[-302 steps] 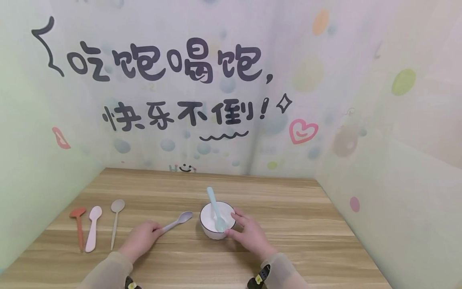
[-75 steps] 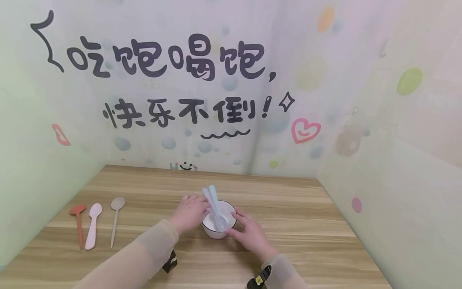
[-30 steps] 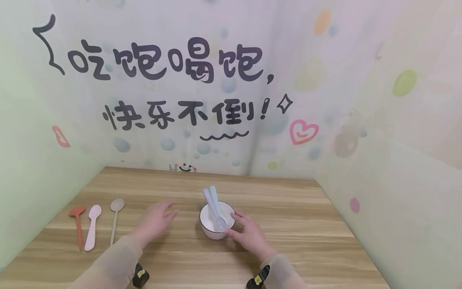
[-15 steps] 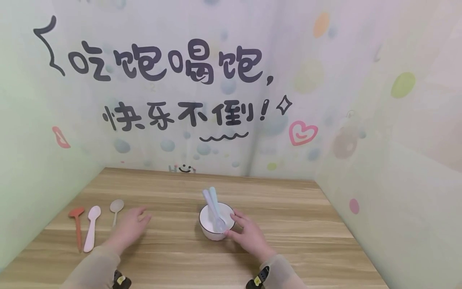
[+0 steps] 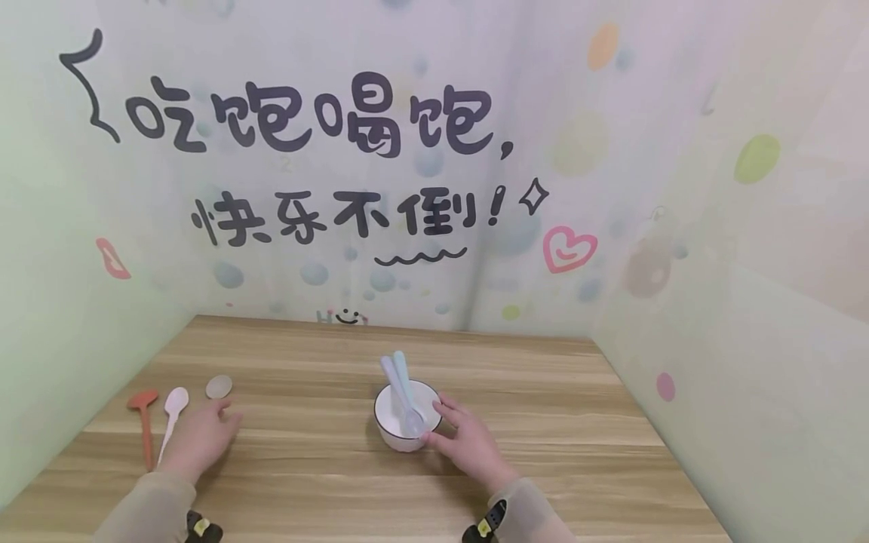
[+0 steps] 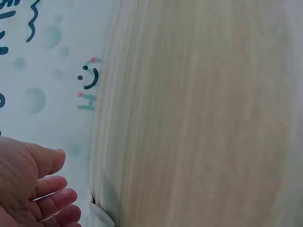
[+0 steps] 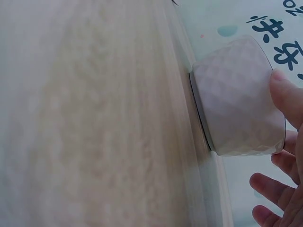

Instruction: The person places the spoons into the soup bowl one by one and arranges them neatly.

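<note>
My left hand is over the table beside a grey spoon, its fingers loosely bent and holding nothing. That hand hides the grey spoon's handle and part of a pink spoon. In the left wrist view, thumb and fingers of the left hand stand apart. My right hand holds the rim of a white bowl with a dark edge. A lavender spoon and a light blue spoon lean in the bowl, handles over its far rim. The right wrist view shows the bowl's faceted wall.
An orange spoon with a flat-edged head lies at the far left of the wooden table. Behind the table rises a printed wall, and side walls close in the left and right.
The lavender spoon went from the table into the bowl with my left hand, which let go of it. Since then the left hand has moved left to the grey spoon. My right hand stays at the bowl.
</note>
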Demonstrator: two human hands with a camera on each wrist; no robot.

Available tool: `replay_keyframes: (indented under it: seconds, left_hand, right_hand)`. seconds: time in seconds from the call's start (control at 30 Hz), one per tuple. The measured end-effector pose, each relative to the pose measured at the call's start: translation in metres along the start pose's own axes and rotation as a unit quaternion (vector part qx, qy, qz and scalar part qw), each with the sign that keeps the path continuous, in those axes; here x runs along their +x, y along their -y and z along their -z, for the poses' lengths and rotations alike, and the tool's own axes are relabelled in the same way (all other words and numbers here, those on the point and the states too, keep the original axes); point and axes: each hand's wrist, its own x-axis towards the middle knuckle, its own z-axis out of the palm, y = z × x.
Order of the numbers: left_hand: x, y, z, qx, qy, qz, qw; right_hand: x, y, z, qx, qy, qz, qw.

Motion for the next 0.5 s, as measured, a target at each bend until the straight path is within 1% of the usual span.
replay_keyframes:
  seconds: [0.17,0.3,0.4,0.5]
  left_hand:
    - [-0.001,0.005,0.005,0.014,-0.009,0.013,0.9998]
    - [-0.003,0.008,0.005,0.027,-0.023,0.005,0.9994]
    - [-0.003,0.012,0.004,0.034,-0.024,0.011,0.9991]
    - [-0.002,0.015,0.003,0.036,-0.015,0.026,0.9989]
  right_hand:
    - [0.000,-0.002,-0.001,-0.003,-0.002,0.001,1.0000]
    - [0.000,-0.001,-0.001,-0.005,-0.004,0.002,1.0000]
    - [-0.001,-0.001,-0.001,-0.001,-0.006,0.003,1.0000]
    - [-0.001,-0.001,0.000,0.000,-0.007,0.003,1.0000]
